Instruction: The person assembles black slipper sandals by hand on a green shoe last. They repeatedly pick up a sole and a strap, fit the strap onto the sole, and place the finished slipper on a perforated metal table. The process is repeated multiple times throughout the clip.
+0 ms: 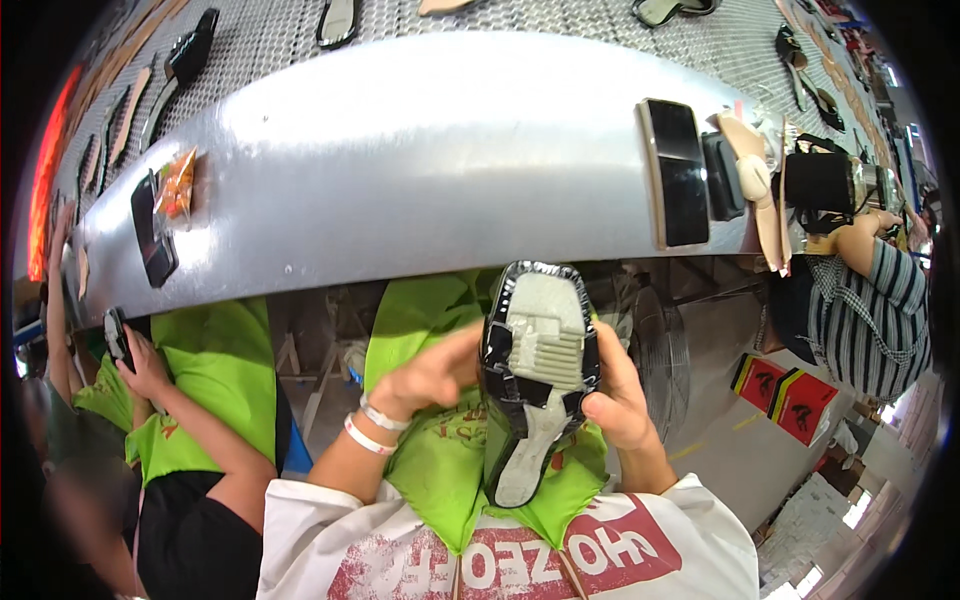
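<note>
A black shoe upper (541,340) is held in front of my green apron with its pale grey underside facing up. Its broad toe end points away from me and the narrow heel end toward me. My right hand (625,400) grips its right side, thumb on the edge near the waist and fingers along the outer side. My left hand (425,378) is at its left side, the fingers reaching toward the edge. That hand is smeared by motion, so its grip and contact are unclear. White bands circle my left wrist.
Beyond me lies a metal worktop (420,150) with a phone (675,170) and an orange packet (177,185). A mesh conveyor (500,25) behind it carries shoe parts. Co-workers sit left and right; the left one's hand (146,365) holds a dark shoe part. A red-and-black box (785,397) is lower right.
</note>
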Available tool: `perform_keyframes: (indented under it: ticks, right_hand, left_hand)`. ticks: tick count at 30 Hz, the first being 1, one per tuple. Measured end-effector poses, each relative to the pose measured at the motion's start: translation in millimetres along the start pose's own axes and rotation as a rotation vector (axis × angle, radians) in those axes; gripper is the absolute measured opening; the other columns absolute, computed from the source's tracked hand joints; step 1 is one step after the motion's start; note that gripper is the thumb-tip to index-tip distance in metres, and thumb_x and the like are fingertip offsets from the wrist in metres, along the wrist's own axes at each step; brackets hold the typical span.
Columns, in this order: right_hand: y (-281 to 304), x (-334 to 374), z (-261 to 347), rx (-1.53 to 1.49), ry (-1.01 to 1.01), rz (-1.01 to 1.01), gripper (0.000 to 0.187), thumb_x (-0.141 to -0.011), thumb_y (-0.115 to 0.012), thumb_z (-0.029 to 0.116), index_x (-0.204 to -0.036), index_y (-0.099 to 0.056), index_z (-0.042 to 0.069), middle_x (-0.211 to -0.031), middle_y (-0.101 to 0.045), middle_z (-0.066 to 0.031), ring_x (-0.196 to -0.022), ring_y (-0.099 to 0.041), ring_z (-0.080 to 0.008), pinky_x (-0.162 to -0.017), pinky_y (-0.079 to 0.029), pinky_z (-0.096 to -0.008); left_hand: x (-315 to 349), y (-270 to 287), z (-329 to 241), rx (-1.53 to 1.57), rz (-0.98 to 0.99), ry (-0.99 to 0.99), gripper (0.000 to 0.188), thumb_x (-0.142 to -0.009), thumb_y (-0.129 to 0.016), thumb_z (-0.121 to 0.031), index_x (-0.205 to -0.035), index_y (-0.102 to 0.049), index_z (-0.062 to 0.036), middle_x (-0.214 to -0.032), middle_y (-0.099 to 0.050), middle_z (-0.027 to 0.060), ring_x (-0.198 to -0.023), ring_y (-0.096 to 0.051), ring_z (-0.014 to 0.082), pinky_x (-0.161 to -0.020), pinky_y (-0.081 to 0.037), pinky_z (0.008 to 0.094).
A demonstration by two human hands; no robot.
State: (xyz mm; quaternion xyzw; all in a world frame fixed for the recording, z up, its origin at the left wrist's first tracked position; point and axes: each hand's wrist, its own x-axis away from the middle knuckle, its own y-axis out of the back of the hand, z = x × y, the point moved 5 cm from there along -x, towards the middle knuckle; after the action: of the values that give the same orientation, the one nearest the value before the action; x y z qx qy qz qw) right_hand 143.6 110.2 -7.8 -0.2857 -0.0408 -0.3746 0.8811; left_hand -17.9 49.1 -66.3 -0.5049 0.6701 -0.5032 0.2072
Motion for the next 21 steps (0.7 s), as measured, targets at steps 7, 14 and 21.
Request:
perform_keyframes:
  ticks: [7,14,21]
  right_hand:
    - [6.7,-9.8,15.7,0.147,0.018,0.034,0.086,-0.088,-0.069,0.039,-0.146,-0.028,-0.009,-0.145,-0.042,-0.0183,-0.135,-0.041,-0.0273,-0.112,-0.029,-0.0382]
    - [-5.8,-36.0,10.9,0.062,0.193,-0.350,0.128,-0.059,-0.083,0.067,-0.145,-0.023,-0.007,-0.134,-0.046,-0.0154,-0.123,-0.048,-0.0213,-0.101,-0.042,-0.0334]
    - [-9.2,-50.5,32.9,-0.009,0.242,-0.333,0.086,-0.074,-0.072,0.057,-0.126,-0.046,-0.006,-0.108,-0.060,-0.0107,-0.096,-0.059,-0.0151,-0.083,-0.050,-0.0283]
  left_hand:
    - [1.1,-8.4,1.4,-0.481,0.186,0.123,0.089,-0.058,-0.093,-0.012,-0.134,-0.049,0.0002,-0.127,-0.059,0.0082,-0.113,-0.056,0.0186,-0.095,-0.048,0.0351]
    - [-10.8,-68.8,-63.3,-1.352,-0.383,-0.314,0.062,-0.069,-0.085,-0.038,-0.108,-0.057,0.0010,-0.072,-0.066,0.0167,-0.063,-0.068,0.0325,-0.058,-0.053,0.0365]
    - [9.2,-89.3,-64.9,-1.680,-0.426,-0.172,0.069,-0.064,-0.085,-0.044,-0.107,-0.058,0.0014,-0.072,-0.066,0.0160,-0.060,-0.066,0.0328,-0.054,-0.052,0.0379]
